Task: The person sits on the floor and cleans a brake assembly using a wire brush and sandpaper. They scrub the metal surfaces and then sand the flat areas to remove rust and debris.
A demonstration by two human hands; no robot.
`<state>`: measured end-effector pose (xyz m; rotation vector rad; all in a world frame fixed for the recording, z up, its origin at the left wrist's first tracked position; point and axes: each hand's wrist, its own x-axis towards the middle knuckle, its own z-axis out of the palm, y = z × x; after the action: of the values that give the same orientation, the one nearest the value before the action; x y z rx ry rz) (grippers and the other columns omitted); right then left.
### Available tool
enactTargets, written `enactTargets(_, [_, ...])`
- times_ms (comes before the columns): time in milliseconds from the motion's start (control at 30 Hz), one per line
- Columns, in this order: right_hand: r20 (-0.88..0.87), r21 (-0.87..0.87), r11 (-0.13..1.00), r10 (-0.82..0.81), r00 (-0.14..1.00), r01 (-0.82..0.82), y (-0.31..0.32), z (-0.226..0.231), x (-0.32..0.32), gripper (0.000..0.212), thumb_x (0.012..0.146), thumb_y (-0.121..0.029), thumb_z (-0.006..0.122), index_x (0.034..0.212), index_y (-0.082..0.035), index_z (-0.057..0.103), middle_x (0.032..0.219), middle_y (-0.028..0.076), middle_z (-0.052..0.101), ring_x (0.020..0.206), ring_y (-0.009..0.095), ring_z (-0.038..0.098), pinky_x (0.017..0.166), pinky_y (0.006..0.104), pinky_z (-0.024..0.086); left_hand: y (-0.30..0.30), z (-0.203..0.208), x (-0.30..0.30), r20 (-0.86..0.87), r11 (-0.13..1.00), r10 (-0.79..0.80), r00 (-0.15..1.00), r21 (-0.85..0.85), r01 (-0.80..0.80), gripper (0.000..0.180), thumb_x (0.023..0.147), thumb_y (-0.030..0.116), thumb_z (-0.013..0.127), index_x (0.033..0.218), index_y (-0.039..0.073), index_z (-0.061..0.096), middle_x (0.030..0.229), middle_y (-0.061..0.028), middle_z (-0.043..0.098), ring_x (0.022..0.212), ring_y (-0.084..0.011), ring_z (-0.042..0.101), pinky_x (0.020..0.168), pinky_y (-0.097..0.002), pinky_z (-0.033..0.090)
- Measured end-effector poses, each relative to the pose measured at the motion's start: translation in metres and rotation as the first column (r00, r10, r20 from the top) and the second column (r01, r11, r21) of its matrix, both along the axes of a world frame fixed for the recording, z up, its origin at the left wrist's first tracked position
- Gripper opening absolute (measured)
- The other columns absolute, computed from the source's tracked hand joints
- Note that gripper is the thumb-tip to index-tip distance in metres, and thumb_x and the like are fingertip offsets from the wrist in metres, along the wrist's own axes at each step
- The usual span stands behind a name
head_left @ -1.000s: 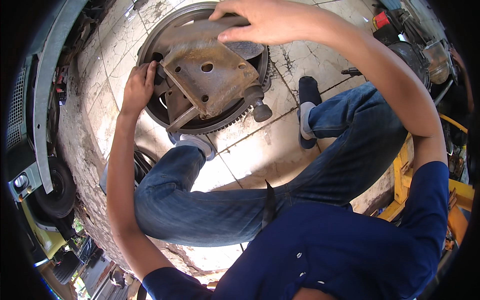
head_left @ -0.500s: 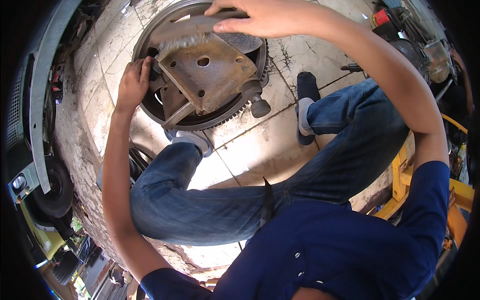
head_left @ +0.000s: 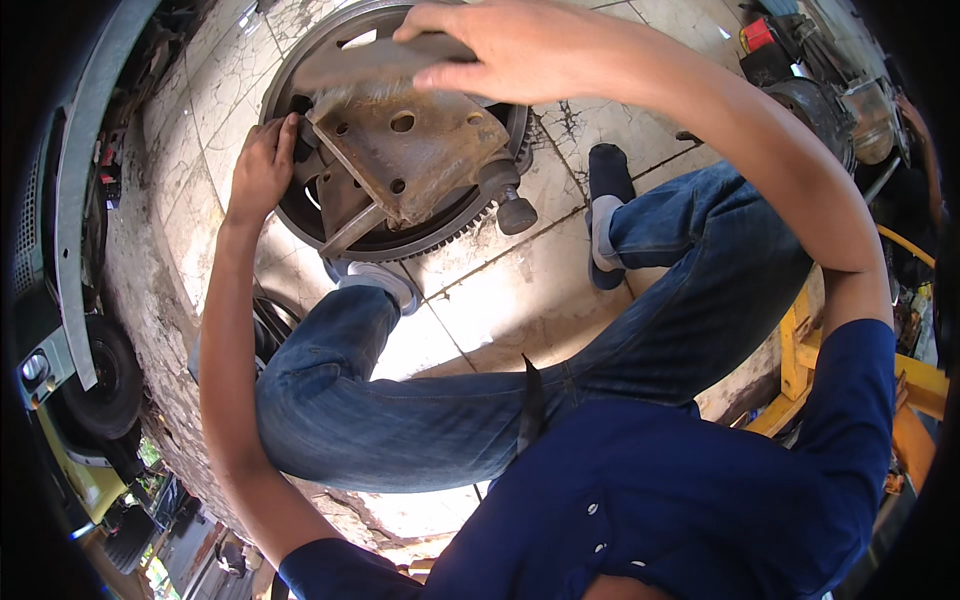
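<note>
A rusty, brownish metal bracket [head_left: 430, 150] with several holes lies tilted on a large dark toothed flywheel [head_left: 290, 225] on the floor. My left hand [head_left: 262, 165] grips the bracket's left end, its fingers bent round a dark part there. Above the bracket's far edge, my right hand [head_left: 490, 50] holds one end of a brush [head_left: 370, 65] with a brown back. Motion smears the brush; its pale bristles hardly show against the bracket. A round-ended knob [head_left: 515, 215] sticks out at the bracket's near right corner.
My legs in jeans [head_left: 400, 420] are spread on the near side of the flywheel. Cracked pale tiles [head_left: 490, 310] make up the floor. Machine parts [head_left: 810, 110] stand at the far right, a yellow frame [head_left: 800, 360] at the right. A vehicle tyre [head_left: 105, 380] is at the left.
My right hand and the brush have shifted slightly nearer over the bracket, covering more of its far edge. My left hand keeps its hold.
</note>
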<state>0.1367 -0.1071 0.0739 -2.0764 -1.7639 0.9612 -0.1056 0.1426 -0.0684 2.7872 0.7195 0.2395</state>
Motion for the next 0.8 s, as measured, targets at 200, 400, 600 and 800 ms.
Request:
enactTargets(200, [0.158, 0.137, 0.990, -0.058, 0.986, 0.037, 0.008, -0.035, 0.011, 0.050, 0.100, -0.034, 0.053, 0.141, -0.005, 0.049, 0.094, 0.025, 0.070, 0.082, 0.039, 0.069, 0.076, 0.0469, 0.056, -0.001, 0.005, 0.005, 0.008, 1.000, -0.011, 1.000, -0.009, 0.011, 0.038, 0.103, 0.031, 0.047, 0.113, -0.001, 0.066, 0.114, -0.0209, 0.066, 0.106, -0.0398, 0.058, 0.092, -0.0443, 0.047])
enactTargets(400, [0.117, 0.214, 0.971, 0.081, 0.990, -0.105, 0.005, -0.025, 0.000, 0.049, 0.097, -0.029, 0.057, 0.139, -0.005, 0.052, 0.088, 0.026, 0.070, 0.076, 0.038, 0.070, 0.074, 0.0448, 0.057, 0.004, -0.002, -0.003, 0.020, 0.999, -0.029, 0.999, 0.023, 0.029, 0.037, 0.103, 0.030, 0.048, 0.113, -0.001, 0.066, 0.113, -0.0206, 0.066, 0.106, -0.0395, 0.058, 0.092, -0.0440, 0.047])
enactTargets(600, [0.267, 0.243, 0.968, 0.004, 0.964, -0.071, 0.006, -0.031, 0.005, 0.050, 0.095, -0.022, 0.060, 0.141, -0.006, 0.050, 0.083, 0.025, 0.069, 0.071, 0.036, 0.070, 0.071, 0.0445, 0.057, 0.003, -0.001, 0.000, 0.023, 0.999, -0.048, 0.999, 0.010, 0.048, 0.037, 0.104, 0.029, 0.047, 0.113, -0.001, 0.065, 0.113, -0.0204, 0.066, 0.105, -0.0394, 0.058, 0.092, -0.0446, 0.047])
enactTargets(800, [-0.047, 0.205, 0.965, 0.178, 0.983, -0.165, 0.008, -0.028, 0.000, 0.052, 0.096, -0.018, 0.056, 0.145, -0.003, 0.045, 0.079, 0.023, 0.069, 0.064, 0.034, 0.068, 0.061, 0.0440, 0.056, 0.002, -0.001, 0.001, 0.013, 1.000, -0.012, 1.000, 0.004, 0.012, 0.037, 0.104, 0.031, 0.047, 0.113, 0.000, 0.066, 0.113, -0.0204, 0.066, 0.105, -0.0389, 0.058, 0.092, -0.0445, 0.047])
